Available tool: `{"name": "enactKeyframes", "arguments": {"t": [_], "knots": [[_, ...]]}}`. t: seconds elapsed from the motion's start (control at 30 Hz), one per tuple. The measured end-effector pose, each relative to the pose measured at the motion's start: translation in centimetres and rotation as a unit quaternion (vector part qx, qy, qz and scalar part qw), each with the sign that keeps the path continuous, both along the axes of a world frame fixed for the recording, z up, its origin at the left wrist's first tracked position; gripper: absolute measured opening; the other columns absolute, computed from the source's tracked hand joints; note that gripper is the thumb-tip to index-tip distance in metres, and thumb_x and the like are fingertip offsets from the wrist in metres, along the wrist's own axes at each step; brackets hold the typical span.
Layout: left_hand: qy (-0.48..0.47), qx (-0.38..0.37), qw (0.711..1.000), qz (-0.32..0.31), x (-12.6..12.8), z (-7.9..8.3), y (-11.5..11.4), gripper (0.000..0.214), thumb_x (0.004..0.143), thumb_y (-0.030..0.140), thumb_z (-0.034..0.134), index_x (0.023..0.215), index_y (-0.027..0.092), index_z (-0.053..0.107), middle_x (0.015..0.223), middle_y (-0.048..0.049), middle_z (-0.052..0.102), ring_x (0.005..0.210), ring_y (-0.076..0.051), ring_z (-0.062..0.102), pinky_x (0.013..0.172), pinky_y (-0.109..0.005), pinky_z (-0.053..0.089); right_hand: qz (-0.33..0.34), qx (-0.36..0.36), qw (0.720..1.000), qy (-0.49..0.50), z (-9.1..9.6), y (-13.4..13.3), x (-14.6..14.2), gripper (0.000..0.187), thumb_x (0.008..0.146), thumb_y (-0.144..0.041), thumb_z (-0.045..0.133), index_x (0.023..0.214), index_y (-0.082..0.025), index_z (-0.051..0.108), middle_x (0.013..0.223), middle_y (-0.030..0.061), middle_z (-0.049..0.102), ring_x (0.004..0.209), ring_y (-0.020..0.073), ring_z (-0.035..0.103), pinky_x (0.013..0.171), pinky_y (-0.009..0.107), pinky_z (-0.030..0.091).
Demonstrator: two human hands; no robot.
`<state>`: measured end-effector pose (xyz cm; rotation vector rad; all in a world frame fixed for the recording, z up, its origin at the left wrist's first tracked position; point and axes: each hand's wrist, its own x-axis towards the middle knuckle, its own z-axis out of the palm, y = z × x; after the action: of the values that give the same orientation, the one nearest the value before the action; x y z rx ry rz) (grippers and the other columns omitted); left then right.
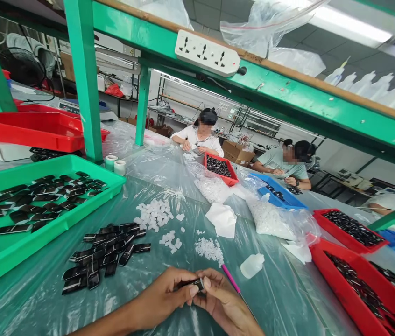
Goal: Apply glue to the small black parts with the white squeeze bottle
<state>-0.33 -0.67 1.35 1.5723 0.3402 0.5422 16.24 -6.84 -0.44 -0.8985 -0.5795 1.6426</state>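
My left hand (164, 296) and my right hand (223, 298) meet low in the middle of the head view. Between their fingertips is a small black glossy rectangular piece (194, 283), with both thumbs on it; fingers cover much of it. Left of my hands lies a pile of similar black pieces (104, 252) on the plastic-covered table (274, 298). Beyond my hands are a heap of white tabs (153, 214) and a heap of tiny clear-white bits (209, 250). A pink pen-like stick (230, 279) lies beside my right hand, near a small white squeeze bottle (252, 266).
A green tray (67, 221) of black pieces stands at left. Red trays (334, 275) of dark parts line the right. Bags of white bits (271, 221) lie farther back. A green shelf frame (274, 77) with a power strip (206, 52) crosses above. Two co-workers (201, 135) sit opposite.
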Motion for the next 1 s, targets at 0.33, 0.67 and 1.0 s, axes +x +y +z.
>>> {"name": "enactKeyframes", "arguments": {"t": [0.33,0.67,1.0], "knots": [[-0.011,0.019,1.0,-0.002,-0.3,0.7,0.0,0.04,0.088,0.044,0.046,0.076,0.01,0.062,0.066,0.0006,0.042,0.063,-0.012,0.036,0.057,-0.021,0.029,0.049,0.038,0.998,0.03,0.9,-0.1,-0.8,0.015,0.071,-0.025,0.073,0.077,-0.018,0.062,0.074,0.001,0.064,0.07,0.0154,0.063,0.074,0.036,0.044],[-0.023,-0.084,0.996,-0.036,0.1,0.4,0.6,0.043,0.084,0.049,0.049,0.073,0.01,0.061,0.062,0.0003,0.046,0.056,-0.01,0.04,0.055,-0.021,0.033,0.031,0.055,0.998,0.009,0.6,0.2,-1.3,0.013,0.086,-0.029,0.055,0.082,-0.017,0.057,0.067,0.0007,0.06,0.064,0.0152,0.062,0.073,0.034,0.042],[-0.015,-0.165,0.986,-0.022,0.1,-0.3,1.1,0.041,0.08,0.05,0.057,0.076,0.009,0.065,0.061,-0.0002,0.052,0.055,-0.009,0.043,0.054,-0.019,0.033,-0.047,0.06,0.986,-0.148,0.1,0.0,-1.4,0.017,0.083,-0.035,0.059,0.083,-0.018,0.062,0.069,-0.0009,0.058,0.065,0.0122,0.055,0.071,0.03,0.044]]}}
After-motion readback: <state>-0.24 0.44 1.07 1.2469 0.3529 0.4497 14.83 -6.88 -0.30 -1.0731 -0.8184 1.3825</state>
